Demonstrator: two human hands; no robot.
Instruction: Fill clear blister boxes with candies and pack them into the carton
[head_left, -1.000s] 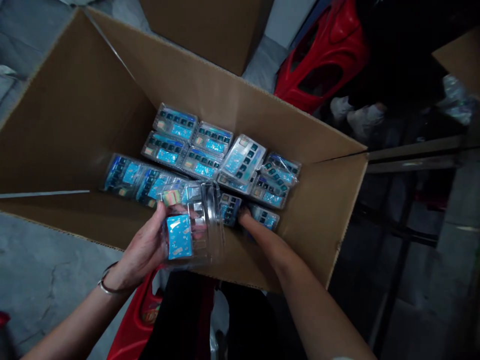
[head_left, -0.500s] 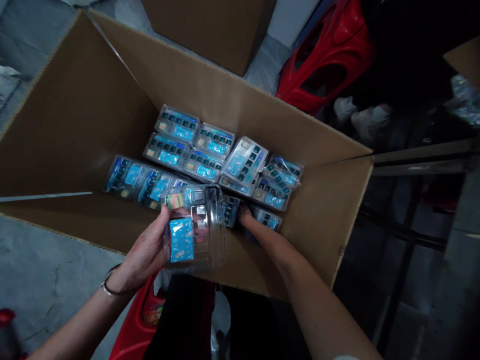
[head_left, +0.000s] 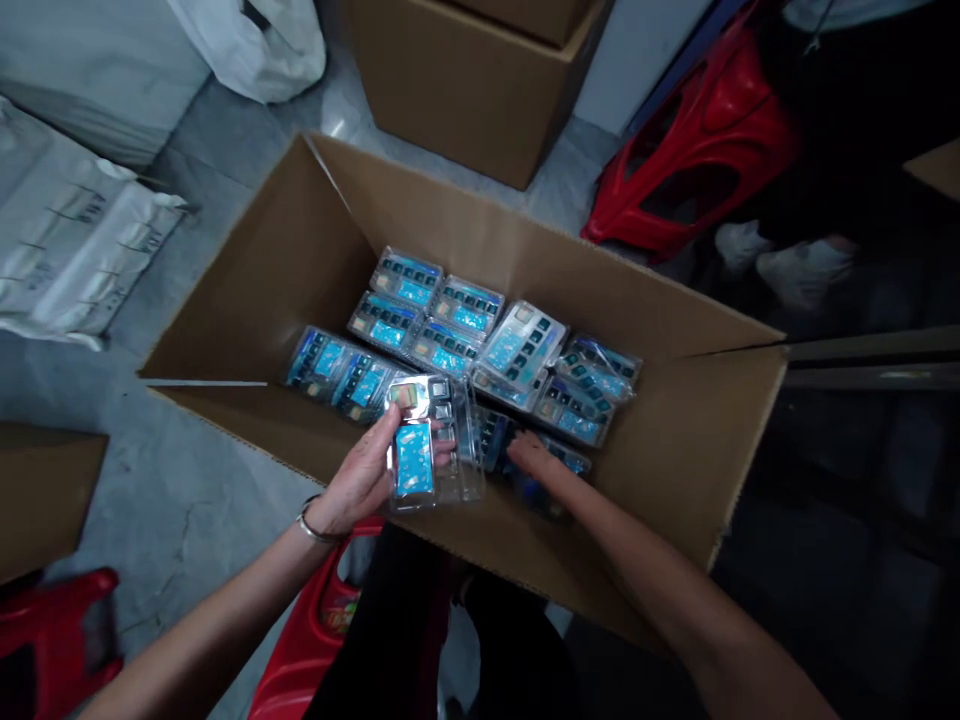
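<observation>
My left hand point(head_left: 360, 485) grips a clear plastic blister pack point(head_left: 414, 458) by its left edge, above the near side of a large open cardboard box point(head_left: 262, 240). A blue patterned card and a small pale piece sit in this pack, while its other pockets look unfilled. My right hand point(head_left: 529, 452) reaches down inside the box with its fingers bunched beside the packs in the near row; what they hold is hidden. Several filled packs point(head_left: 386, 320) lie in rows on the box's bottom, with blue cards and dark squares. One pack point(head_left: 523, 345) lies tilted on top of others.
Another cardboard box point(head_left: 457, 90) stands behind. A red stool point(head_left: 690, 160) is at the back right, beside a person's white shoes point(head_left: 806, 270). Another red stool point(head_left: 315, 640) is by my legs. White sacks point(head_left: 82, 240) lie on the floor to the left.
The view has shifted, showing more floor at the left. My left hand still holds the pack, now tilted differently. The fingers of my right hand show more above the near row.
</observation>
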